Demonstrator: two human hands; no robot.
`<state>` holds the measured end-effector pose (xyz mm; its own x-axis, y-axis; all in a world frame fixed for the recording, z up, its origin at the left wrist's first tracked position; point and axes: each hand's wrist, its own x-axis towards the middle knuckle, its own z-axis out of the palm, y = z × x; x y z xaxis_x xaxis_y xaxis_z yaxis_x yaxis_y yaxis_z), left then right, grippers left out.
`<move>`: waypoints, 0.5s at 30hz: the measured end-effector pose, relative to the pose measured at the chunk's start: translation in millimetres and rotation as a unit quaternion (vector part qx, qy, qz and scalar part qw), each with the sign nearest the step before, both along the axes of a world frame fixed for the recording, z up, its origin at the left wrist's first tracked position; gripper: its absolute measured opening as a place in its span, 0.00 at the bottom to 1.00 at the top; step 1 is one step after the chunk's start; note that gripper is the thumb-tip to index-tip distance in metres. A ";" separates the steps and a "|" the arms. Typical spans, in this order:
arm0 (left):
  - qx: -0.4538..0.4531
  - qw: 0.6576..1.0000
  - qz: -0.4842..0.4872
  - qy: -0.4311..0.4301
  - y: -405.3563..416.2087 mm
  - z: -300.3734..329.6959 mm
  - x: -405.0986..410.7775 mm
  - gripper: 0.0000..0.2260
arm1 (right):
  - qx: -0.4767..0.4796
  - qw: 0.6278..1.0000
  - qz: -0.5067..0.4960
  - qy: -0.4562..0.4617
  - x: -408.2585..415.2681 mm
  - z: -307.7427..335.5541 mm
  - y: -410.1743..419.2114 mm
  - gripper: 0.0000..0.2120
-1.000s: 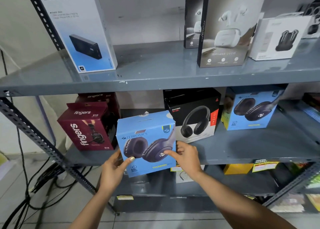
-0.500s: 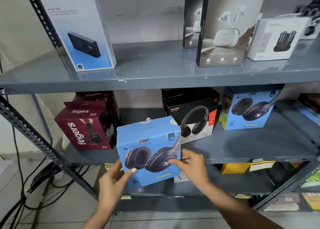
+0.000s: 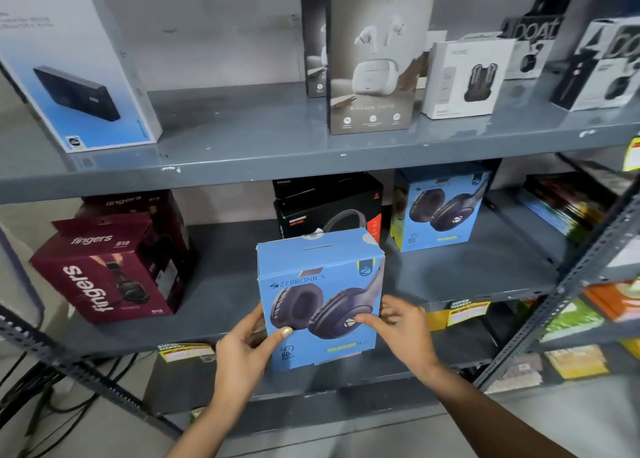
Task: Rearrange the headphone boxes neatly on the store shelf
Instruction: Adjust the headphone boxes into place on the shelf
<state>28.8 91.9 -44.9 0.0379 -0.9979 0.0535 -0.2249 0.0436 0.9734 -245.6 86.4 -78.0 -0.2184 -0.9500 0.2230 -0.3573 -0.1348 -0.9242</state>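
I hold a blue Zebronics headphone box (image 3: 320,284) upright in front of the middle shelf (image 3: 221,305). My left hand (image 3: 242,350) grips its lower left edge, thumb on the front. My right hand (image 3: 401,329) grips its lower right side. Behind it stands a black headphone box (image 3: 325,201), partly hidden. A second blue Zebronics box (image 3: 440,208) stands to the right on the same shelf. Two maroon Fingers boxes (image 3: 104,267) sit at the left, the front one tilted.
The upper shelf (image 3: 259,152) carries a white-blue power bank box (image 3: 72,62), grey earbud boxes (image 3: 374,55), a white earbud box (image 3: 464,76) and black-white boxes (image 3: 602,66). A slotted metal upright (image 3: 568,281) crosses at the right. Cables (image 3: 41,398) lie on the floor at left.
The held blue box has shifted rightward, now in front of the black box, with both hands still on it. The view has also swung right.
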 end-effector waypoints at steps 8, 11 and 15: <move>-0.010 0.998 -0.062 0.000 -25.1 -1.1 -81.9 0.23 | 0.003 0.997 -0.070 0.021 -80.0 -1.0 8.8 0.07; -0.011 0.995 -0.094 0.020 -39.1 -5.2 -123.3 0.24 | -0.009 0.992 -0.112 0.061 -117.6 -0.1 4.8 0.17; -0.005 0.990 -0.132 0.045 -72.0 -20.6 -181.5 0.26 | 0.004 0.989 -0.127 0.078 -175.0 4.7 -9.0 0.11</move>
<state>-152.7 20.0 -65.5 -0.2187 -0.9732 0.0715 -0.1171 0.0989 0.9882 -420.5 77.4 -73.3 -0.4141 -0.8704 0.2663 -0.5177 -0.0154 -0.8554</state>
